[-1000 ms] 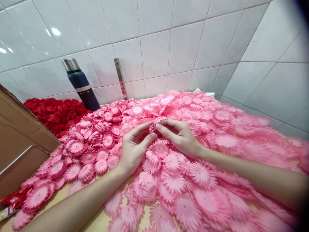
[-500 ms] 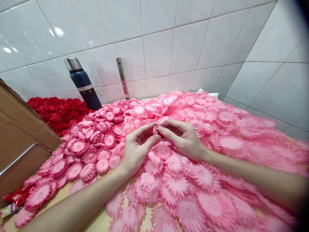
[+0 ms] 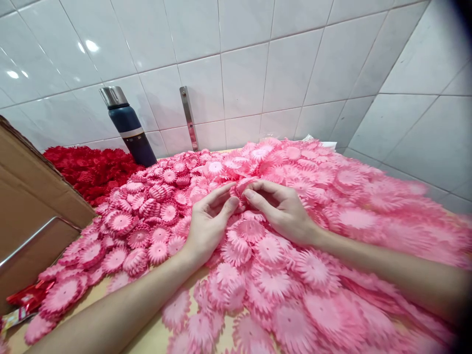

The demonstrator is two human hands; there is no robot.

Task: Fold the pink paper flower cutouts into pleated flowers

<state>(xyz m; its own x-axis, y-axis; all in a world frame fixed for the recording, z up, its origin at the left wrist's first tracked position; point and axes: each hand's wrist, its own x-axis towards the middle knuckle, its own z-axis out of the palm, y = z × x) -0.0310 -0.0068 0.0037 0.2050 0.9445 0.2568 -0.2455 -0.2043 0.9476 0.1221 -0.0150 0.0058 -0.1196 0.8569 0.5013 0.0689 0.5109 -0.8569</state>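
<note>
Between my two hands is a small pink petal piece (image 3: 238, 191), a round fringed cutout like those in the heap. My left hand (image 3: 210, 221) pinches its left side between thumb and fingers. From the right, my right hand (image 3: 283, 211) grips it with thumb and forefinger. My fingers cover much of the piece, and whether it is one layer or several I cannot tell. Below and around both hands spreads a heap of pink fringed flower cutouts (image 3: 275, 282), many with a small hole in the middle. Curled, stacked pink ones (image 3: 121, 222) lie to the left.
A dark blue bottle (image 3: 131, 132) with a steel cap stands at the back left, beside a pile of red cutouts (image 3: 88, 169). A cardboard box (image 3: 33, 196) borders the left side, near a red wrapper (image 3: 29, 297). White tiled walls (image 3: 243, 83) close off the back and right.
Both hands stay at the same spot, fingers shifting slightly on the petal piece. It has turned a little between them, and my left thumb has drawn back slightly to the left.
</note>
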